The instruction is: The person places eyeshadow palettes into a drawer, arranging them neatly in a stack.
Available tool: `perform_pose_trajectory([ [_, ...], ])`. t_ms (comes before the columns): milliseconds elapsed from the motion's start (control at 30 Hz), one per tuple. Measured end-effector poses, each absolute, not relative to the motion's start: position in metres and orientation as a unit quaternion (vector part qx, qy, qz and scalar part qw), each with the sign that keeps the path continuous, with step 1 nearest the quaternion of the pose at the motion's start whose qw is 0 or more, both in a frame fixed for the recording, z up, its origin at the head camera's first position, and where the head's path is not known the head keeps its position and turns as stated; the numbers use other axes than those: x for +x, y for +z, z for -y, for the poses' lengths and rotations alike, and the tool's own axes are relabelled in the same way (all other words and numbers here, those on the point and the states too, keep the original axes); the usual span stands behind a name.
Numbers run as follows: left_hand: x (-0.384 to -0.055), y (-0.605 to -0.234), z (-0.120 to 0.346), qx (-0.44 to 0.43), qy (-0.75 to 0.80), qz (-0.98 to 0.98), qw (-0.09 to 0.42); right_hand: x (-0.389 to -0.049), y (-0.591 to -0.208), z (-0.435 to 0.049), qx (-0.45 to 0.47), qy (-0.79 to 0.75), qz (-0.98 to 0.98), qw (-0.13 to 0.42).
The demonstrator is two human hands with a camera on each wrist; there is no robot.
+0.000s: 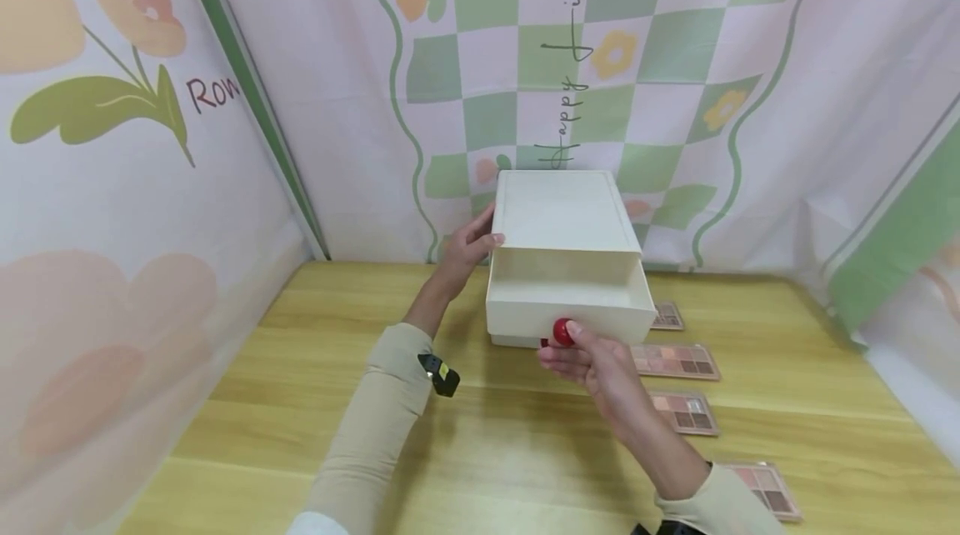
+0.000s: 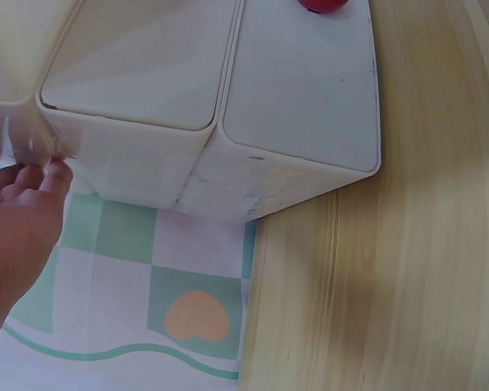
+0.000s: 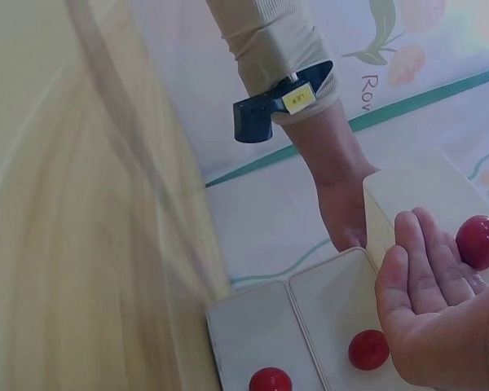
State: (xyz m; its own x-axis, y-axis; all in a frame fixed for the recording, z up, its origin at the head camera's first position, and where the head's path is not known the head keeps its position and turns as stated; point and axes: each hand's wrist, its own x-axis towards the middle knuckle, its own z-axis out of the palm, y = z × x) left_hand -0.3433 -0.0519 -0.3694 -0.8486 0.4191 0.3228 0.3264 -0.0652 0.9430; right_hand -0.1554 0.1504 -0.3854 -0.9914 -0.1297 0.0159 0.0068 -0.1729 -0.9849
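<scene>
A white stacked drawer cabinet (image 1: 562, 210) stands on the table with its top drawer (image 1: 517, 320) pulled out; the visible inside of that drawer is bare. My right hand (image 1: 611, 377) pinches the drawer's round red knob (image 1: 563, 332) with the thumb on it and the other fingers extended beneath. Against the cabinet's left side rests my left hand (image 1: 463, 256), its thumb at the upper front corner and its fingers along the side wall. Two lower drawers, one with a red knob (image 3: 368, 349) and one with another red knob (image 3: 270, 380), are closed in the right wrist view.
Several eyeshadow palettes, among them one palette (image 1: 678, 361) and a nearer palette (image 1: 767, 490), lie in a row on the wooden table (image 1: 480, 452), right of the cabinet. A patterned curtain (image 1: 487, 60) hangs right behind the cabinet.
</scene>
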Motion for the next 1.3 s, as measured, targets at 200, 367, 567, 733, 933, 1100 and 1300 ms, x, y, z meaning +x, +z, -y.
perform_pose_trajectory([
  [200,-0.344,-0.370,0.052,0.269,0.678,-0.683,0.034,-0.148,-0.388,-0.150,-0.054,-0.764,-0.641,0.043],
  [367,-0.344,-0.370,0.053,0.277,0.678,-0.680,0.036,-0.144,-0.391,-0.148,-0.053,-0.770,-0.635,0.038],
  [567,-0.344,-0.370,0.053,0.271,0.676,-0.684,0.039,-0.139,-0.393,-0.147,-0.055,-0.770,-0.634,0.038],
  [733,-0.345,-0.371,0.052,0.274,0.683,-0.676,0.040,-0.135,-0.392,-0.148,-0.061,-0.764,-0.641,0.042],
  [933,-0.346,-0.372,0.051,0.288,0.692,-0.660,0.047,-0.130,-0.392,-0.150,-0.061,-0.761,-0.643,0.053],
  [1100,-0.345,-0.371,0.052,0.281,0.693,-0.662,0.049,-0.126,-0.393,-0.152,-0.082,-0.769,-0.631,0.060],
  [1300,-0.344,-0.371,0.052,0.280,0.693,-0.663,0.048,-0.124,-0.396,-0.153,-0.105,-0.775,-0.620,0.059],
])
